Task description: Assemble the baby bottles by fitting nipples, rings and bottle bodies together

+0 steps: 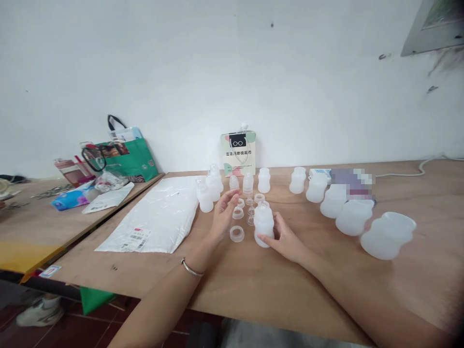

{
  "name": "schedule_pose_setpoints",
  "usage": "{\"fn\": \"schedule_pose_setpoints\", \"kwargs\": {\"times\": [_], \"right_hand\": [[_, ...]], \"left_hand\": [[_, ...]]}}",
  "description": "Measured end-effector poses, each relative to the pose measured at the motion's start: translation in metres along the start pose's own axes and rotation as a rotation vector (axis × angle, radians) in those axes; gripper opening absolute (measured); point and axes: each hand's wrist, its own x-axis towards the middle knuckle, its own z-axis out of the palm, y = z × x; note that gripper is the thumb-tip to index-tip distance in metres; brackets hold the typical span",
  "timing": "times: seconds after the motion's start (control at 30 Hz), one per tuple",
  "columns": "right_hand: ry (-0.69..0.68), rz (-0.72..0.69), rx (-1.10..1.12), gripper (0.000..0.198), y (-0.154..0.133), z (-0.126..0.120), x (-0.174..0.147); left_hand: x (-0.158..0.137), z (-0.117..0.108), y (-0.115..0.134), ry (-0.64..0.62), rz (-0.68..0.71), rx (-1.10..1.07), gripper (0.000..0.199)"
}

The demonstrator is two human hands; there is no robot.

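My right hand (284, 238) is wrapped round a frosted white baby bottle (264, 228) that stands upright on the table, with a collar and teat on top. My left hand (225, 212) is raised left of the bottle, fingers loosely bent and apart, with nothing visible in it. Just beyond its fingertips stand clear domed caps (248, 183). Between my hands lie several screw rings, the nearest ring (237, 234) flat on the wood, and a row of clear teats (251, 210). On the left, fitted bottles (205, 197) stand grouped together.
Open bottle bodies (354, 216) curve along the right side. A white plastic mailer (155, 212) lies flat at left. A printed paper bag (238, 153) stands against the wall. On the adjoining left table are a green bag (139, 162) and a blue tissue pack (72, 195).
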Motion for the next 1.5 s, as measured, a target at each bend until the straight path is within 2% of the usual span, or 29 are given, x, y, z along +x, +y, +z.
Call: {"fn": "schedule_pose_setpoints", "kwargs": {"times": [0.1,0.2,0.3,0.43,0.53,0.67,0.77,0.87,0.93,1.03,1.1,1.13,1.23,1.37,1.5], "right_hand": [[0.011,-0.004,-0.107,0.055,0.000,0.001,0.000],[0.005,-0.012,-0.145,0.063,-0.003,0.002,0.000],[0.002,-0.016,-0.145,0.063,-0.003,0.002,0.001],[0.012,-0.021,-0.155,0.063,-0.001,0.002,0.001],[0.014,-0.033,-0.164,0.064,0.000,0.002,0.001],[0.023,-0.026,-0.165,0.064,-0.004,0.002,0.001],[0.026,-0.019,-0.154,0.064,-0.007,0.002,0.000],[0.019,-0.011,-0.151,0.062,-0.006,0.002,0.000],[0.021,-0.016,-0.157,0.061,-0.004,0.002,0.001],[0.010,-0.023,-0.144,0.061,-0.002,0.001,0.001],[-0.005,-0.018,-0.136,0.061,-0.002,0.002,0.001],[-0.008,-0.018,-0.136,0.061,-0.003,0.002,0.000],[-0.006,-0.029,-0.146,0.062,-0.006,0.002,-0.001],[0.003,-0.027,-0.155,0.062,-0.006,0.002,-0.001],[0.003,-0.003,-0.142,0.057,-0.004,0.003,-0.001]], "left_hand": [[0.003,-0.002,-0.004,0.043,0.016,0.129,0.034],[0.021,-0.002,-0.013,0.053,0.014,0.258,0.038],[0.057,0.006,-0.023,0.012,0.040,0.440,0.042],[0.113,0.028,-0.035,-0.032,0.108,0.707,0.052],[0.140,0.044,-0.046,-0.021,0.088,0.751,0.057],[0.149,0.051,-0.062,-0.005,0.033,0.741,0.052],[0.148,0.049,-0.067,0.029,0.020,0.724,0.042],[0.147,0.045,-0.058,0.074,0.040,0.693,0.038],[0.145,0.043,-0.042,0.113,0.079,0.671,0.039],[0.130,0.039,-0.005,0.150,0.218,0.547,0.038],[0.108,0.036,0.022,0.084,0.307,0.433,0.038],[0.093,0.034,0.034,0.011,0.333,0.407,0.038],[0.048,0.026,0.057,-0.301,0.359,0.432,0.037],[0.010,0.015,0.055,-0.441,0.316,0.487,0.038],[0.000,0.013,0.046,-0.498,0.334,0.529,0.039]]}}
